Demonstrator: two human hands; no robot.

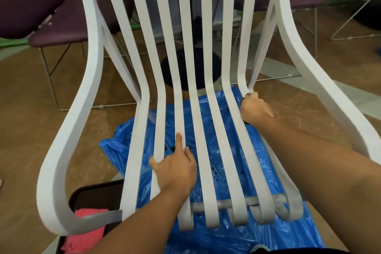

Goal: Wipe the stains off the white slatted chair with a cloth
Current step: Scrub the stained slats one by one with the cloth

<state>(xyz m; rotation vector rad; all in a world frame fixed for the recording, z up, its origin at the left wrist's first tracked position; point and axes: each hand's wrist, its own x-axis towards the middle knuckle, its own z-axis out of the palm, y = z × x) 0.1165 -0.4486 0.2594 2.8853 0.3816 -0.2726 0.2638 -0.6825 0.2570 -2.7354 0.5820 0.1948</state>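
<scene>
Two hands, left hand (177, 171) flat on chair (93, 64); right hand (255, 108) gripping cloth (248, 95)

White chair (198, 134), blue sheet (257, 163)

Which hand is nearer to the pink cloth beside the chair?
Left. The left hand rests on the seat slats, just right of the pink cloth; the right hand grips a dark object at the rightmost slat, much farther.

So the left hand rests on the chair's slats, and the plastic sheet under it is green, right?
Not green: the head view shows that the plastic sheet under the chair is blue. The left hand does rest on the slats.
</scene>
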